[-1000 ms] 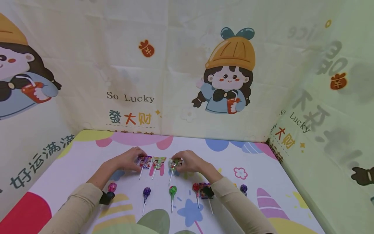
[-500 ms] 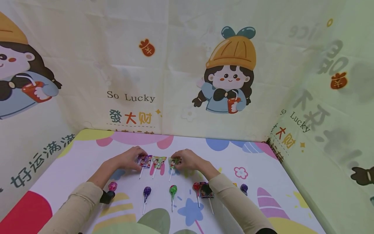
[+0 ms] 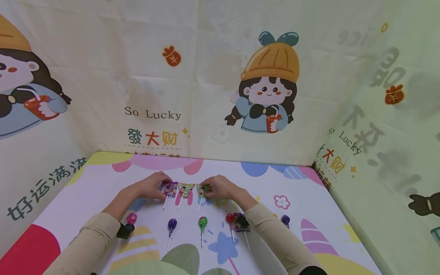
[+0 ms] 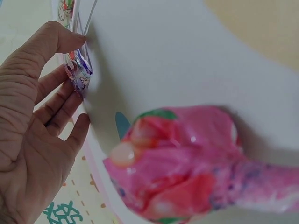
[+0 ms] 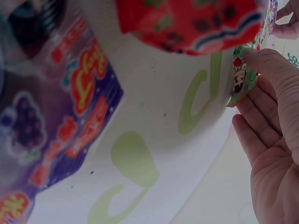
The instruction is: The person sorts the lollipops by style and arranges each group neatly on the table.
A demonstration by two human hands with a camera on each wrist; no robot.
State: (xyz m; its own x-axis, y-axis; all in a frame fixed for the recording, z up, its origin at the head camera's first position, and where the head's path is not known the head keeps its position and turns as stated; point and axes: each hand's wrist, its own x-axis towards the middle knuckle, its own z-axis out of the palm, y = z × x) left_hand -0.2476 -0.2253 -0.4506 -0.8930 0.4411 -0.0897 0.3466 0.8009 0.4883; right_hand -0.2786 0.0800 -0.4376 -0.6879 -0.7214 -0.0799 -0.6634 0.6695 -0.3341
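Note:
My left hand holds the edge of a purple-wrapped flat lollipop between thumb and fingers; the same wrapper shows at the fingertips in the left wrist view. Just right of it lies a yellow-green wrapped lollipop, its white stick toward me. With thumb and fingers my right hand pinches a green-wrapped flat lollipop, partly covering its right side. In the right wrist view this green wrapper sits against the thumb. The three lollipops form a row, with a gap before the right one.
Nearer me lie a pink ball lollipop, a purple one, a green one and a red one. A dark purple flat lollipop is beside the red one. Another purple lollipop lies beyond my right sleeve.
The green-wrapped lollipop in my right hand has shifted slightly away from me, its stick end now farther up the table. My left hand and the other lollipops look unmoved.

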